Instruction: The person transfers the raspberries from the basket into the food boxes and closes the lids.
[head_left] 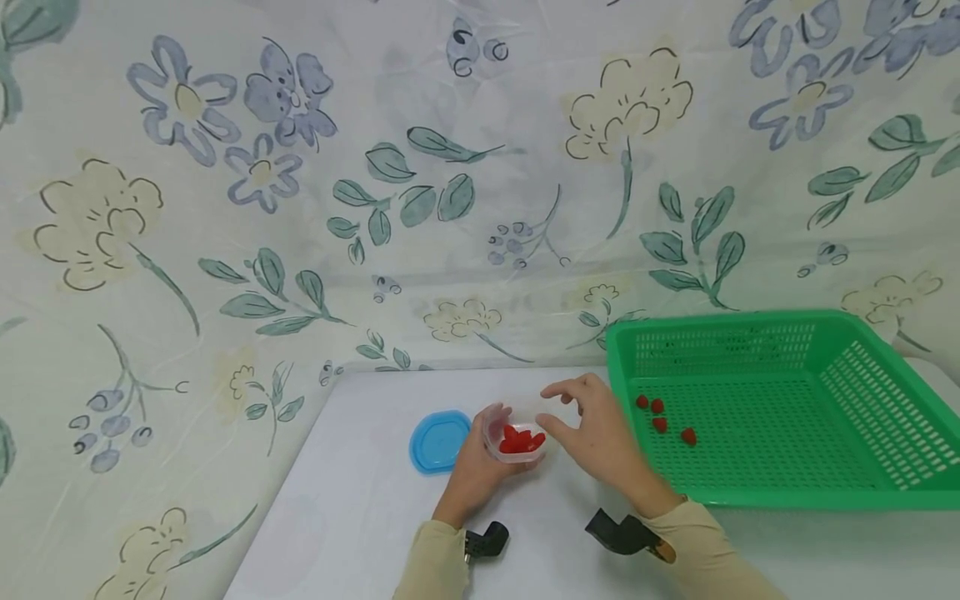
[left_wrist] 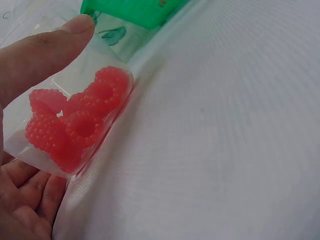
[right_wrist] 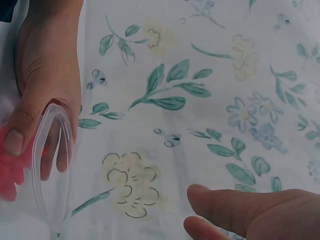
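Note:
My left hand grips a small clear plastic container, tilted a little above the white table. Several red raspberries lie at its bottom, seen through the wall in the left wrist view. In that view the thumb presses on one side and curled fingers show underneath. My right hand hovers just right of the container's rim, thumb and forefinger apart with nothing between them. More raspberries lie at the left of a green basket.
A blue lid lies on the white table left of the container. The large perforated basket stands close to my right forearm, its near wall raised. Behind the table hangs a flowered cloth. Black camera mounts sit on both wrists.

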